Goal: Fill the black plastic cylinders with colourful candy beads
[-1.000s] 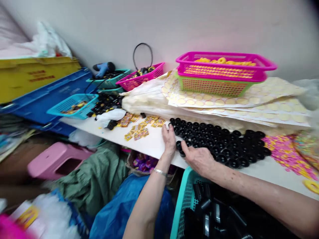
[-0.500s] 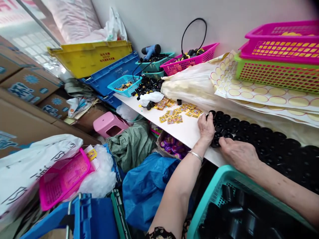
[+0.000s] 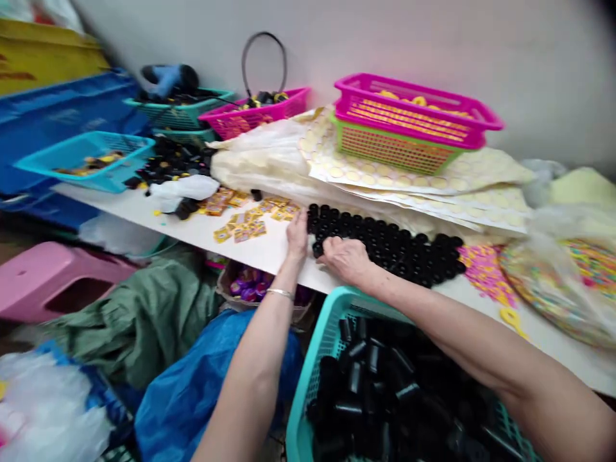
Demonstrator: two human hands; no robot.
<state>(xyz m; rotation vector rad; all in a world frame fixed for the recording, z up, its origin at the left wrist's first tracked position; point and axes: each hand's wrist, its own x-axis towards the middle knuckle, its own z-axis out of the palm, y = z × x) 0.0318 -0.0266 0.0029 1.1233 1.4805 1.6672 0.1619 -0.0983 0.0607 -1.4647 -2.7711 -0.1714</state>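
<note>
Short black plastic cylinders (image 3: pixel 385 240) stand upright in packed rows on the white table. At the left end of the rows, my left hand (image 3: pixel 297 234) lies against the outer cylinders with its fingers stretched out. My right hand (image 3: pixel 345 258) is curled at the front left corner, its fingertips at a black cylinder (image 3: pixel 318 249); the grip itself is partly hidden. Below my right forearm, a turquoise basket (image 3: pixel 308 359) holds many loose black cylinders (image 3: pixel 373 369). Small yellow printed packets (image 3: pixel 245 224) lie on the table left of my left hand.
Stacked pink (image 3: pixel 418 122) and green baskets (image 3: pixel 394 146) stand on sheets of round stickers (image 3: pixel 366 176) behind the rows. Pink and yellow bits (image 3: pixel 488 273) and a clear bag (image 3: pixel 553 276) lie at right. A blue basket (image 3: pixel 91 144) and a pink stool (image 3: pixel 43 276) are at left.
The view has swung to the right, bringing the right end of the rows and the clear bag into sight. Both hands stay at the left end of the rows.
</note>
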